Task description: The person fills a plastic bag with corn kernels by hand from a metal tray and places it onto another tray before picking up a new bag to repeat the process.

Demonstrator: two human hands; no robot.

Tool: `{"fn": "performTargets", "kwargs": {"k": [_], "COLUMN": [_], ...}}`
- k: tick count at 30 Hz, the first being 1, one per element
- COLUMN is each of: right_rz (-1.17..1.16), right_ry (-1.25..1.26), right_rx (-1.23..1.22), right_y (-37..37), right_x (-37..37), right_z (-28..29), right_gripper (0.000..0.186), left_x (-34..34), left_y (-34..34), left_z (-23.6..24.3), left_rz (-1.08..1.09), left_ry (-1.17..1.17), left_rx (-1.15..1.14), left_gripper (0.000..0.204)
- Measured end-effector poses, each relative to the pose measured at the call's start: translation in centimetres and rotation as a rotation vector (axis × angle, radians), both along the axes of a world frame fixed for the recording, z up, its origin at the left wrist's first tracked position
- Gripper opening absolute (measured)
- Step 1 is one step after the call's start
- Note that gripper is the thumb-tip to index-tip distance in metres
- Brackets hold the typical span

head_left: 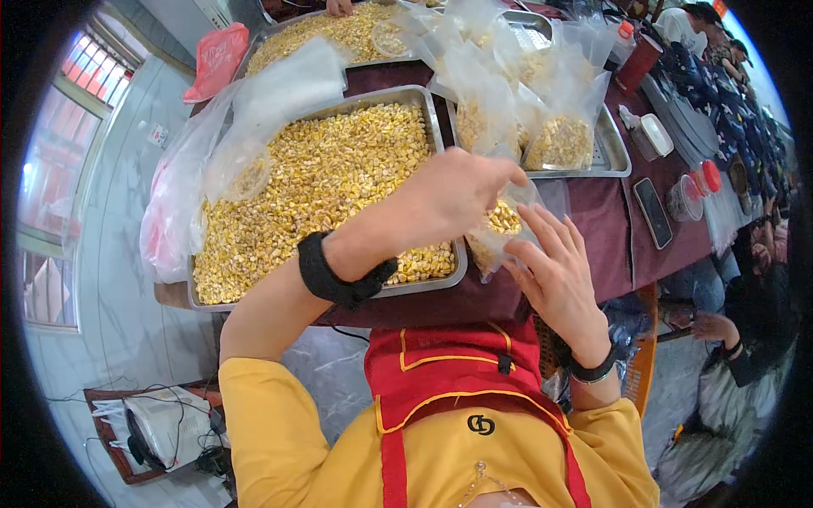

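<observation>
Food-packing workroom: corn trays (436, 118), filled bags (559, 140).

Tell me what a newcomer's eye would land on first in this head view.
First, the big metal tray heaped with yellow corn kernels, filling the middle of the maroon table. Next, in front of it, the left hand and right hand together on a small clear bag partly filled with kernels. Behind, to the right, filled bags stand crowded on a second tray.
</observation>
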State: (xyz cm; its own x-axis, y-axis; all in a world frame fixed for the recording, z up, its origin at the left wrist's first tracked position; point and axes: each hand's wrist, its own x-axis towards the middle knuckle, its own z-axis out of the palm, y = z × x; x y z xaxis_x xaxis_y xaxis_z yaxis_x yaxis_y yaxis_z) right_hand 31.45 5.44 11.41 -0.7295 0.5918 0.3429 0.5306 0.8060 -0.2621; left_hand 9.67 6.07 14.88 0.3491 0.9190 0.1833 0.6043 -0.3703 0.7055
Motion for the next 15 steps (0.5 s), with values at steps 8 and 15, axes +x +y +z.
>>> {"fn": "performTargets", "kwargs": {"k": [8, 15], "right_rz": [-0.032, -0.009], "right_ry": [0.01, -0.016], "right_rx": [0.003, 0.009], "right_y": [0.4, 0.7], "right_x": [1.1, 0.4], "right_z": [-0.5, -0.6], "right_gripper": [0.019, 0.019], "left_x": [-10.5, -15.2], "left_y": [-1.4, -7.7], "left_z": [-5.9, -12.8], "left_rz": [0.408, 0.389], "left_ry": [0.047, 0.229], "left_rx": [-0.382, -0.628], "left_gripper": [0.024, 0.026]}}
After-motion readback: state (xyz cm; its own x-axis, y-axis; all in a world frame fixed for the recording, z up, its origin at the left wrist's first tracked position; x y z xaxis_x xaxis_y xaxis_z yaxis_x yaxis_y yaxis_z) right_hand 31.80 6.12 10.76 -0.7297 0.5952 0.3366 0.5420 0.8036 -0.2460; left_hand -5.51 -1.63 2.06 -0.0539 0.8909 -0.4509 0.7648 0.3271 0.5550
